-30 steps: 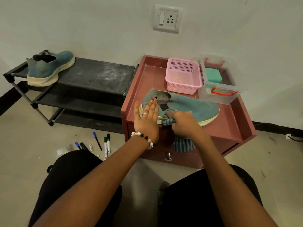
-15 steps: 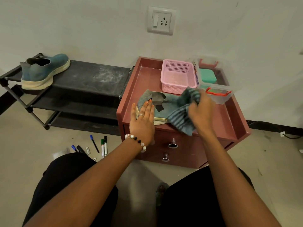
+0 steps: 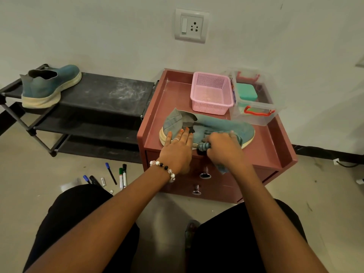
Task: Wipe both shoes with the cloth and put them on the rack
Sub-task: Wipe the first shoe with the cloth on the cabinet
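While one shoe (image 3: 47, 85) is already standing on the rack (image 3: 110, 93), wiping the second shoe (image 3: 222, 128) on the cabinet (image 3: 262, 152): left hand (image 3: 177, 150) pressing flat with straight fingers, right hand (image 3: 226, 148) clutching the cloth (image 3: 203, 145). Next, probably finishing and lifting across to the rack.

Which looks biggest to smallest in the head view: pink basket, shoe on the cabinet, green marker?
1. Shoe on the cabinet
2. Pink basket
3. Green marker

The basket sits farther back, but the order looks clear.
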The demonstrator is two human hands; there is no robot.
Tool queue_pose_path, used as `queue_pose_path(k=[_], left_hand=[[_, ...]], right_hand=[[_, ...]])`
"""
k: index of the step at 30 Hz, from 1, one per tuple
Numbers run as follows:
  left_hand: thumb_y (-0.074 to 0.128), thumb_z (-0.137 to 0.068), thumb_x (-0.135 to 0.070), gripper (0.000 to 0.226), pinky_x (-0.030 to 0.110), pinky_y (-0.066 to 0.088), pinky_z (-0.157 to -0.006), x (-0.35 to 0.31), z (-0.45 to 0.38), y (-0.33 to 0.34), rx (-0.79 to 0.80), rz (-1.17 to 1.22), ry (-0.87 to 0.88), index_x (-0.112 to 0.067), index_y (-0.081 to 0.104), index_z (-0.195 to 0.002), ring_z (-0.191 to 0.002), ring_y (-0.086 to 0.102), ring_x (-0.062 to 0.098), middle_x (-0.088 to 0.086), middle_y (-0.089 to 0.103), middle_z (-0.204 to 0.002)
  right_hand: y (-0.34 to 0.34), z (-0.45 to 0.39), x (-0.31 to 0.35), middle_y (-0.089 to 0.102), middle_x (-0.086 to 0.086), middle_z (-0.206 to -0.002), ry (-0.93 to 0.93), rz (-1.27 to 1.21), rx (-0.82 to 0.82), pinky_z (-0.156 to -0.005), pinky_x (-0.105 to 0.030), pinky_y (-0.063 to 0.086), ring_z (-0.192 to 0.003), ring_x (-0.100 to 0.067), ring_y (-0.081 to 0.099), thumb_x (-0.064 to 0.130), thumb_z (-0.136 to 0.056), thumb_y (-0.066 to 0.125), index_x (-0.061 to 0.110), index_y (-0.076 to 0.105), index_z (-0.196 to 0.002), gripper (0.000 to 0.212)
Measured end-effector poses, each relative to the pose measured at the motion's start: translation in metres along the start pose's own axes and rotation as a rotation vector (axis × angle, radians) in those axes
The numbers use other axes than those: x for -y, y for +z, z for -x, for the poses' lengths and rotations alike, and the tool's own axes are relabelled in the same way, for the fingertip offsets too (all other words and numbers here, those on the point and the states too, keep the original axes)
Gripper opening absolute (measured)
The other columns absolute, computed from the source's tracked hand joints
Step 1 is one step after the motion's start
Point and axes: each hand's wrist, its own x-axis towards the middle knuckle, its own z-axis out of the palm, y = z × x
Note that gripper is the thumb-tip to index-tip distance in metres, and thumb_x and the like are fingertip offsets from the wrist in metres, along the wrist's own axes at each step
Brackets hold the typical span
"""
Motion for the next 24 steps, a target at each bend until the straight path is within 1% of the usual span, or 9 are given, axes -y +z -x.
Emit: queue_pose_path(k=[3,5,10,13,16,19,21,23,24], left_hand=[[0.069,-0.08,-0.029,0.102,0.047,-0.003,-0.119,0.003,0.0,-0.003,0.022,0.005,0.017,-0.009,-0.001,-0.152,-0.148,-0.005,0.022,0.009,-0.007,-0.16],[0.069,-0.08,-0.028,0.103,0.047,-0.004,-0.118,0.003,-0.001,-0.003,0.03,0.011,0.012,-0.01,-0.002,-0.152,-0.148,-0.007,0.022,0.008,-0.008,-0.16],[0.069,-0.081,-0.029,0.103,0.048,-0.005,-0.116,-0.001,-0.002,0.001,0.004,-0.001,-0.016,-0.01,-0.002,-0.152,-0.148,-0.006,0.024,0.009,-0.007,-0.16],[0.072,-0.079,-0.037,0.108,0.048,-0.004,-0.116,-0.001,-0.002,0.003,0.003,-0.011,-0.014,-0.011,-0.003,-0.152,-0.148,-0.007,0.024,0.01,-0.008,-0.16],[0.075,-0.075,-0.043,0.114,0.048,-0.004,-0.117,0.001,-0.003,0.002,0.021,-0.01,-0.007,-0.011,-0.004,-0.152,-0.148,-0.007,0.024,0.009,-0.007,-0.16],[0.074,-0.076,-0.044,0.113,0.049,-0.003,-0.117,0.001,-0.004,0.002,0.013,-0.017,-0.004,-0.012,-0.003,-0.152,-0.148,-0.006,0.024,0.009,-0.007,-0.16],[0.073,-0.077,-0.044,0.112,0.049,-0.003,-0.118,0.0,-0.003,0.001,0.007,-0.019,-0.006,-0.011,-0.003,-0.152,-0.148,-0.006,0.024,0.009,-0.007,-0.16],[0.071,-0.079,-0.043,0.109,0.05,-0.003,-0.118,-0.001,-0.001,0.001,-0.002,-0.021,-0.005,-0.01,-0.003,-0.152,-0.148,-0.007,0.024,0.01,-0.007,-0.16],[0.071,-0.08,-0.041,0.108,0.05,-0.003,-0.118,-0.002,-0.001,0.001,-0.008,-0.021,-0.006,-0.009,-0.003,-0.152,-0.148,-0.007,0.024,0.01,-0.007,-0.16]], right_hand=[[0.009,-0.007,0.012,0.055,-0.013,-0.131,0.057,0.088,-0.007,-0.116,-0.056,0.004,-0.138,-0.028,0.034,0.012,-0.092,0.042,0.008,0.057,-0.118,0.031],[0.01,-0.014,0.011,0.056,-0.016,-0.13,0.029,0.035,-0.026,-0.116,-0.053,0.011,-0.136,-0.029,0.036,0.013,-0.09,0.043,0.006,0.058,-0.115,0.03],[-0.008,-0.002,-0.007,0.067,-0.011,-0.118,-0.179,-0.519,0.069,-0.1,-0.04,0.044,-0.112,-0.028,0.058,-0.01,-0.074,0.04,0.014,0.066,-0.118,0.057],[-0.02,0.003,-0.021,0.071,-0.003,-0.098,-0.094,-0.727,0.082,-0.088,-0.031,0.053,-0.092,-0.015,0.066,-0.014,-0.076,0.039,0.014,0.073,-0.098,0.049],[-0.033,0.008,-0.035,0.068,-0.004,-0.096,0.132,-0.836,-0.17,-0.075,-0.022,0.05,-0.09,-0.015,0.065,-0.013,-0.08,0.043,0.009,0.07,-0.105,0.043],[-0.035,0.015,-0.045,0.06,-0.014,-0.118,0.409,-0.541,-0.612,-0.093,-0.036,0.042,-0.113,-0.03,0.051,-0.004,-0.083,0.049,0.007,0.059,-0.121,0.04],[-0.029,0.015,-0.046,0.055,-0.016,-0.124,0.474,-0.374,-0.811,-0.098,-0.039,0.041,-0.118,-0.031,0.044,0.003,-0.086,0.055,0.004,0.055,-0.124,0.039],[-0.024,0.012,-0.038,0.055,-0.019,-0.123,0.469,-0.355,-0.86,-0.098,-0.038,0.039,-0.119,-0.032,0.045,0.002,-0.085,0.055,0.001,0.054,-0.124,0.038],[-0.021,0.011,-0.029,0.057,-0.02,-0.121,0.451,-0.377,-0.793,-0.097,-0.038,0.04,-0.116,-0.032,0.048,0.001,-0.085,0.054,0.0,0.055,-0.122,0.037]])
